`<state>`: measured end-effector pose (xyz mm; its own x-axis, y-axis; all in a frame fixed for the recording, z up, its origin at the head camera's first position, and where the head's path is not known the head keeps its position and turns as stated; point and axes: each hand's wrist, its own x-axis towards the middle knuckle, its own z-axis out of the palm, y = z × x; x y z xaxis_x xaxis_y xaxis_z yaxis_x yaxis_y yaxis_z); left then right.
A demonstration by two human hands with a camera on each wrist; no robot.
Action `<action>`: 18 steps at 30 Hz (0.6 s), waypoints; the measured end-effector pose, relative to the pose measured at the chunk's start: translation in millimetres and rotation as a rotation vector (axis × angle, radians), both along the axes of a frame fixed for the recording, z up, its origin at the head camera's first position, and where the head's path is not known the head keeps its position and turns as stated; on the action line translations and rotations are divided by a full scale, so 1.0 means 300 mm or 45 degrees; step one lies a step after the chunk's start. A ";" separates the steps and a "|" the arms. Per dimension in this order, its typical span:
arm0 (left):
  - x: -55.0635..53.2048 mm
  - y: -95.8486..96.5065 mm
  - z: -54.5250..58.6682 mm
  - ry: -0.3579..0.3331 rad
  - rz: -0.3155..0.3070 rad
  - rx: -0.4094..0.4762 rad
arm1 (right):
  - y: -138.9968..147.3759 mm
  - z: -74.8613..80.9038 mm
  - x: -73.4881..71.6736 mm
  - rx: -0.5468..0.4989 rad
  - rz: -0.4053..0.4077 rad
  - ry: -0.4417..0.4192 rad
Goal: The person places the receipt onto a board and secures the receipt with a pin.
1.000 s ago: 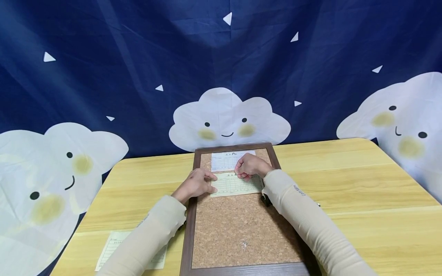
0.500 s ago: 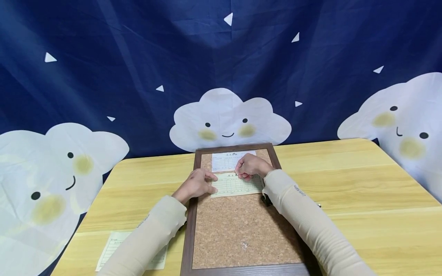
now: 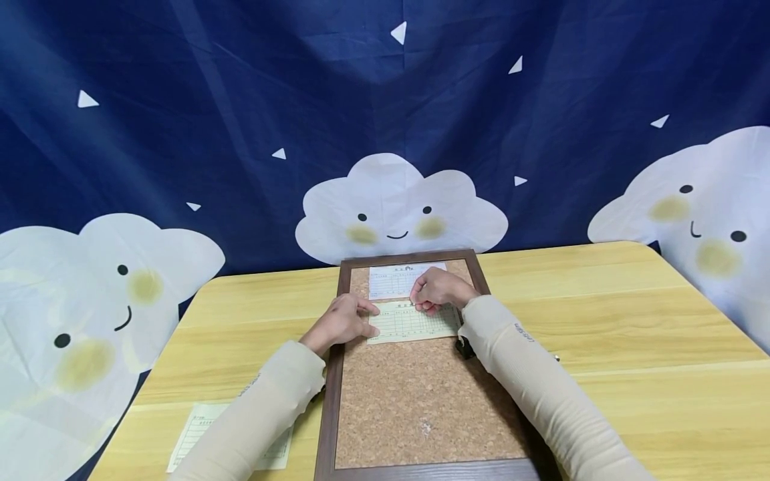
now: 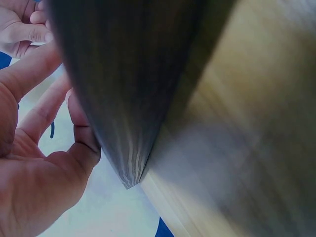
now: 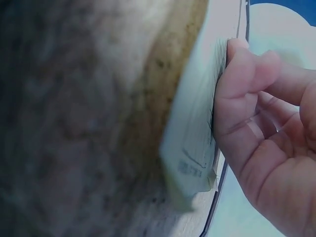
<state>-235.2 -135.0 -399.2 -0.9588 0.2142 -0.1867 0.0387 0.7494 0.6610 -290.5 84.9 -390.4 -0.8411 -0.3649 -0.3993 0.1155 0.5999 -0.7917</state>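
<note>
A pale green printed form [image 3: 400, 326] lies on the cork board [image 3: 415, 401], just below a white form [image 3: 388, 282]. My left hand [image 3: 343, 321] rests across the board's left frame, with extended fingers and thumb on the form's left edge. In the left wrist view the left hand [image 4: 49, 168] is close against the dark frame side. At the form's top middle, the thumb and forefinger of my right hand [image 3: 436, 290] pinch a tiny pin-like thing, mostly hidden. The right wrist view shows the right hand's curled fingers [image 5: 237, 108] against the form [image 5: 192, 128], whose near corner lifts.
The board's brown wooden frame [image 3: 327, 421] stretches toward me on the wooden table [image 3: 601, 307]. Another green form [image 3: 195, 431] lies at lower left, partly under the left sleeve. A small shiny thing [image 3: 556, 358] sits right of the right forearm. A blue cloud-print cloth [image 3: 385, 100] hangs behind.
</note>
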 end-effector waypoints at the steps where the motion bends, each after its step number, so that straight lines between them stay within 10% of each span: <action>1: 0.000 0.000 0.000 -0.001 0.001 0.000 | 0.001 -0.001 0.000 -0.008 -0.001 -0.003; 18: 0.001 0.002 0.004 0.006 0.002 -0.003 | 0.006 0.001 0.004 -0.059 -0.008 -0.021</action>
<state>-234.8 -134.4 -398.0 -0.9600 0.2124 -0.1825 0.0409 0.7510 0.6590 -289.3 86.6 -390.0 -0.8370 -0.3776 -0.3960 0.1327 0.5621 -0.8164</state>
